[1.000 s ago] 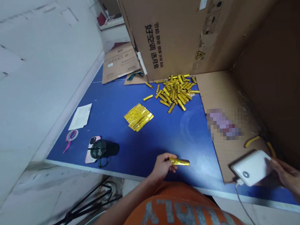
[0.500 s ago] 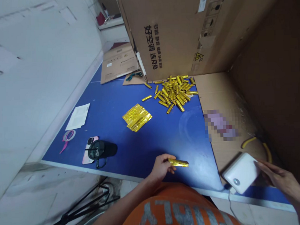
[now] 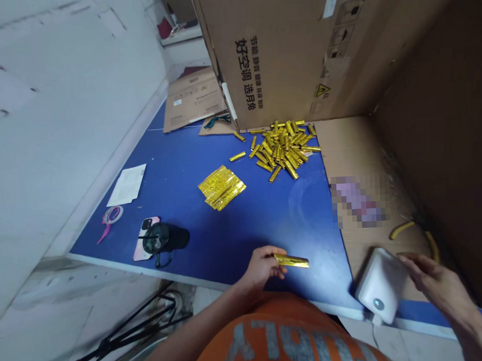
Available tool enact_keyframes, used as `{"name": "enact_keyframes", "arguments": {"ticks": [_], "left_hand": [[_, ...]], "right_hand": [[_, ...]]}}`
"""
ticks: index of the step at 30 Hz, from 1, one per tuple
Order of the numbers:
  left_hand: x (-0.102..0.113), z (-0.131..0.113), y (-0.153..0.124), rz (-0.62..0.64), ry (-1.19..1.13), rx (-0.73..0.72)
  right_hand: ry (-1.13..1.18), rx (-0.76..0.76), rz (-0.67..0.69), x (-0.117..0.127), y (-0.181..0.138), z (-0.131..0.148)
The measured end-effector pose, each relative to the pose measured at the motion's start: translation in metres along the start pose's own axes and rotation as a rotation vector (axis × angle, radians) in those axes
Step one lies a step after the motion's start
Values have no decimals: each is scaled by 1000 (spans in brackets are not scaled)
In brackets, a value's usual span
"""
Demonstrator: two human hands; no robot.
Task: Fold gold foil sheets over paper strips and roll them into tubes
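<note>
Left grip point(image 3: 262, 268) pinching one gold foil stick point(image 3: 291, 261); right grip point(image 3: 436, 285) spread against white power bank point(image 3: 381, 286). Bench point(image 3: 228, 255): small aligned stack point(image 3: 221, 188) at 11 o'clock, larger loose heap point(image 3: 281, 149) at 12.

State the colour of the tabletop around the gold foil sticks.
The tabletop is deep blue, shown in the head view.

The camera sat on the person's head, facing forward and down, close above the left hand point(image 3: 263, 267) and right hand point(image 3: 439, 291), taking in a blue table point(image 3: 212, 256) and a cardboard box point(image 3: 283, 56) beyond.
</note>
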State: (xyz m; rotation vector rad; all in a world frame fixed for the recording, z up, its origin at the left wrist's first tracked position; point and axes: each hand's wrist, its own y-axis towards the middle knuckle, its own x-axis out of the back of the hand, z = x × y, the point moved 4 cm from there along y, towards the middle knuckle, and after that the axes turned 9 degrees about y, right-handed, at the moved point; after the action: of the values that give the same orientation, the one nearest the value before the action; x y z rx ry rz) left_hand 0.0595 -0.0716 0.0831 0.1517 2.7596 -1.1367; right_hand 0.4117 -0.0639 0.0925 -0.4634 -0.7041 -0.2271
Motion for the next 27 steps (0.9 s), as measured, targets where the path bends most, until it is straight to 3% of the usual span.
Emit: {"name": "enact_keyframes", "arguments": {"ticks": [3, 6, 9, 12, 15, 18, 23, 27], "left_hand": [[-5, -4, -3, 28, -27, 13], [-9, -8, -6, 50, -45, 15], [-8, -13, -9, 47, -51, 16], [-4, -18, -12, 32, -56, 12], [-2, -21, -14, 44, -70, 9], [-5, -20, -14, 91, -64, 7], [-10, -15, -12, 139, -57, -33], [-9, -17, -11, 90, -65, -52]], "right_hand": [[179, 13, 200, -32, -23, 45], [304, 212, 468, -76, -51, 97], [257, 351, 620, -108, -70, 123], [206, 491, 651, -122, -75, 128], [218, 549, 593, -124, -71, 126], [291, 511, 584, -124, -70, 128], [434, 304, 684, -129, -74, 129], [499, 321, 673, -128, -74, 130]]}}
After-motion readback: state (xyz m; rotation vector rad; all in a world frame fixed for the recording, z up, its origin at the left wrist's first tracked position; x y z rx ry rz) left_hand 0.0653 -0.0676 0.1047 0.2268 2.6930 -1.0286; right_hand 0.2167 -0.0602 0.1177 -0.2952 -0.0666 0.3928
